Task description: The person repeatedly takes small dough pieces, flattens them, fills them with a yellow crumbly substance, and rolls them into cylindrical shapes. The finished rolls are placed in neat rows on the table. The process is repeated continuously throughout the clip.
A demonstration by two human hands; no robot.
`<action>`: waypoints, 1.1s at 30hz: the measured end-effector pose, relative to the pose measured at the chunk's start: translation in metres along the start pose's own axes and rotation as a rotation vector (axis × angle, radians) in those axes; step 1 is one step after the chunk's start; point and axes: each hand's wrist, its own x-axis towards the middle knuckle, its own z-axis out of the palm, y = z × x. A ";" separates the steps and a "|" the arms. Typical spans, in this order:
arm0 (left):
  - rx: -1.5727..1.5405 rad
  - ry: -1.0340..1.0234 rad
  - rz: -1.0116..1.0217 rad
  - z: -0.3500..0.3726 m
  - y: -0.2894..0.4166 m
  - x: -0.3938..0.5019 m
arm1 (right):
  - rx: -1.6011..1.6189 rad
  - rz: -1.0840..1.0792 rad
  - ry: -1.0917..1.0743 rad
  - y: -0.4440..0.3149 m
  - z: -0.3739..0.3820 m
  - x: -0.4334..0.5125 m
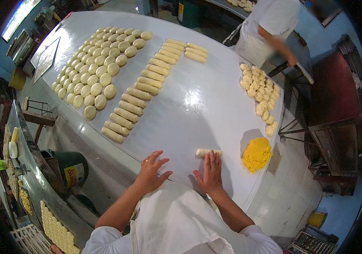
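My right hand (211,173) rests its fingertips on a short dough roll (204,152) lying on the white table (181,127). To its left, my left hand (154,171) hovers at the table's near edge, fingers spread and nothing in them. Right of my right hand sits a mound of yellow filling or dough (257,155). Beyond it, small pale dough lumps (258,87) are heaped along the right edge. A long row of dough rolls (138,93) runs away from me at the centre left, with several shorter-rowed rolls (196,52) beside its far end. Many round dough pieces (95,70) cover the far left.
Across the table a person in white (263,31) stands with a hand on a dark handle. A dark wooden cabinet (333,133) is at the right. Lower left are a green bin (73,168) and a metal-edged counter (46,187) holding more dough pieces (57,230).
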 end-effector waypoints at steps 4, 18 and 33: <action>0.007 -0.011 0.075 0.003 0.002 -0.002 | 0.024 0.065 -0.061 -0.017 0.006 0.021; 0.030 0.049 -0.099 -0.013 -0.040 -0.007 | -0.093 0.475 0.044 0.044 -0.030 0.233; 0.010 -0.081 0.041 -0.005 -0.006 0.007 | -0.152 0.168 0.030 -0.012 0.004 0.058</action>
